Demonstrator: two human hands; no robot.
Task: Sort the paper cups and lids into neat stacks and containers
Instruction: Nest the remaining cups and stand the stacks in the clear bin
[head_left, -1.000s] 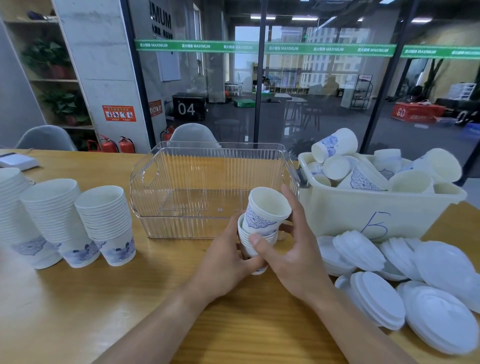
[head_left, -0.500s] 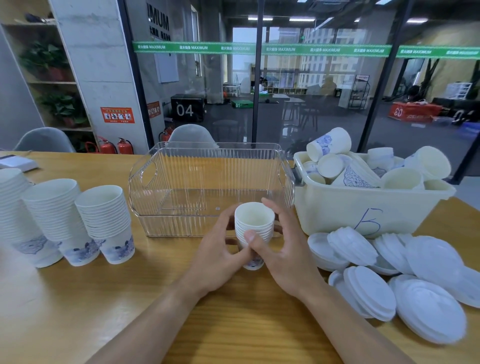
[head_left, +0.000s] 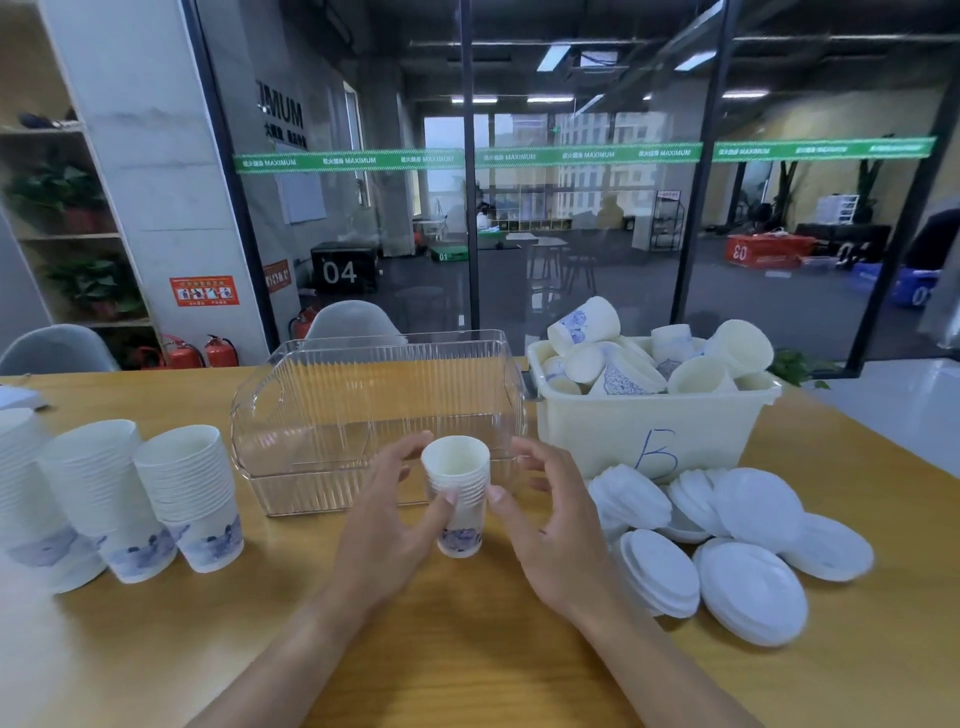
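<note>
Between your spread hands, left hand (head_left: 387, 525) thumb touching and right hand (head_left: 553, 525) just apart, stands the small cup stack (head_left: 458, 493), bare table (head_left: 467, 649) toward you.

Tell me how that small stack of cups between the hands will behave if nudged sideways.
The small cup stack is probably light: thin paper. It looks tall over a narrow base, so it may tip instead of sliding. Only the left hand thumb touches it; the right hand is open alongside.

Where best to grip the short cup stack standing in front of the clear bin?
Probably mid-wall of the short cup stack, below the stacked rims, coming in from its two sides. It stands upright and tapers downward, so the ridged rim band stops slipping. Thumbs of both hands already touch there.
</note>
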